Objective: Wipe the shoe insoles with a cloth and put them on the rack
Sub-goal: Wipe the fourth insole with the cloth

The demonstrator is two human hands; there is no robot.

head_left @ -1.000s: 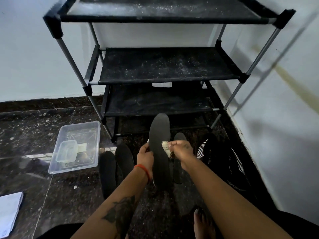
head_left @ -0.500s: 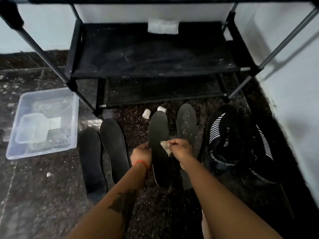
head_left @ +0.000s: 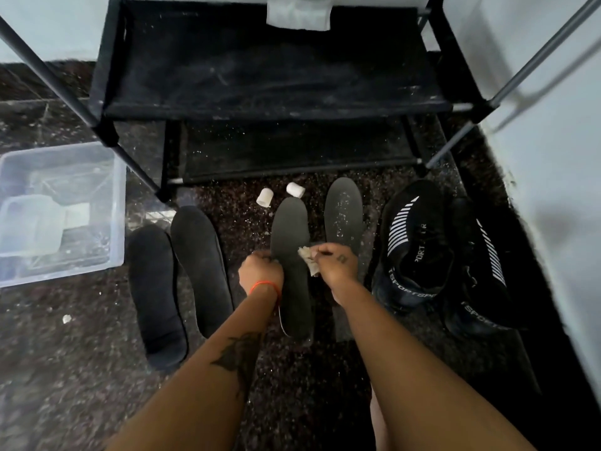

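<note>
My left hand [head_left: 260,273] grips the left edge of a dark insole [head_left: 291,242] held lengthwise in front of me. My right hand [head_left: 335,263] pinches a small pale cloth [head_left: 307,260] against the insole's right side. A second dusty insole [head_left: 344,216] lies on the floor just right of it, partly behind my right hand. Two more black insoles [head_left: 198,265] [head_left: 154,288] lie side by side on the floor to the left. The black shoe rack [head_left: 270,102] stands ahead, its low dusty shelves bare.
A pair of black sport shoes [head_left: 419,245] sits at the right near the white wall. A clear plastic tub [head_left: 61,209] holding a smaller container stands at the left. Two small white caps [head_left: 264,197] lie on the dark speckled floor before the rack.
The view has tilted down and closer to the floor, so the rack's upper shelves have left the frame. Both hands stay on the insole, the cloth at about the same spot.
</note>
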